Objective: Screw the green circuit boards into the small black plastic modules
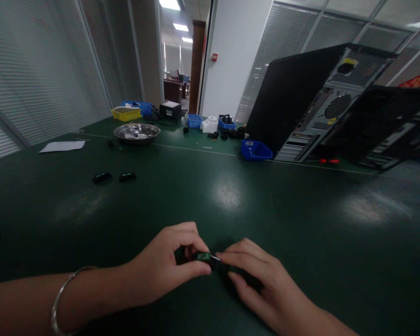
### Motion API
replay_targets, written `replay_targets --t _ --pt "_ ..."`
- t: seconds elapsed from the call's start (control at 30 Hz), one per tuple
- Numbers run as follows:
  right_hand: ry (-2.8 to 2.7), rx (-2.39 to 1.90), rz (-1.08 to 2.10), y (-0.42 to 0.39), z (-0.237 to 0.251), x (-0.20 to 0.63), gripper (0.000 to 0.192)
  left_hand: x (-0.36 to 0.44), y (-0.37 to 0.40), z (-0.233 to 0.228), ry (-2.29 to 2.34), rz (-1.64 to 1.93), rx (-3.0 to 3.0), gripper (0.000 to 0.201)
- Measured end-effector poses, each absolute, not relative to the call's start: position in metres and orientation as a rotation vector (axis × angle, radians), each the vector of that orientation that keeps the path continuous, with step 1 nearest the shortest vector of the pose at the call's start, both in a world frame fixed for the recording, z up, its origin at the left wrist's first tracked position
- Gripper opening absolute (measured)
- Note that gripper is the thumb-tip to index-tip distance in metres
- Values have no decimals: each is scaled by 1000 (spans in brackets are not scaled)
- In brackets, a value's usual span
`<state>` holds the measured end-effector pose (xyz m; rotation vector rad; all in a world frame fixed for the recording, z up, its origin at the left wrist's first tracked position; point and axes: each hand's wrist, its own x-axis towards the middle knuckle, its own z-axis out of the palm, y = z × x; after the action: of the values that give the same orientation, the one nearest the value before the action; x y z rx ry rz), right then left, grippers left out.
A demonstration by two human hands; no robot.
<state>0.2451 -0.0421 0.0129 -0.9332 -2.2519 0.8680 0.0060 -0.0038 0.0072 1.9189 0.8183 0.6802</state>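
Note:
Low in the middle of the view, my left hand (177,259) pinches a small black part with a green circuit board (203,256) between thumb and fingers. A silvery metal piece (214,258) shows at the board's right end, between the two hands. My right hand (257,273) is closed around a dark piece (233,268) that meets this end; its exact kind is partly hidden by the fingers. Further off to the left, two small black parts (102,177) with greenish tops lie apart on the green table (182,186).
A steel bowl (136,133) with small things in it stands at the back left, near a white paper (63,146) and a yellow basket (126,114). A blue bin (255,150) sits before a large black computer case (294,93) at the back right.

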Motion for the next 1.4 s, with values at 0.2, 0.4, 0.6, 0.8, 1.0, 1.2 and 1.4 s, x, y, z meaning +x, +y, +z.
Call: replay_targets --t 0.2,0.4,0.6,0.8,1.0,1.2,1.4 --pt "-2222 -936 856 -43 14 244 37 6 -5 6 823 685 2009 6" --pt "-2172 -980 834 -44 13 245 31 8 -9 5 912 552 2210 21" --pt "-2138 -996 831 -43 14 245 30 2 -9 10 815 473 2272 31" --pt "-2108 -1007 827 -44 14 247 31 -10 3 22 537 489 2314 48" --pt "-2074 -1013 825 -44 12 249 31 -11 7 21 346 377 2446 64" --pt "-2072 -1018 871 -44 12 250 32 -9 8 16 481 373 2557 39" --pt "-2085 -1011 903 -43 11 250 31 -10 10 8 648 384 2540 29"
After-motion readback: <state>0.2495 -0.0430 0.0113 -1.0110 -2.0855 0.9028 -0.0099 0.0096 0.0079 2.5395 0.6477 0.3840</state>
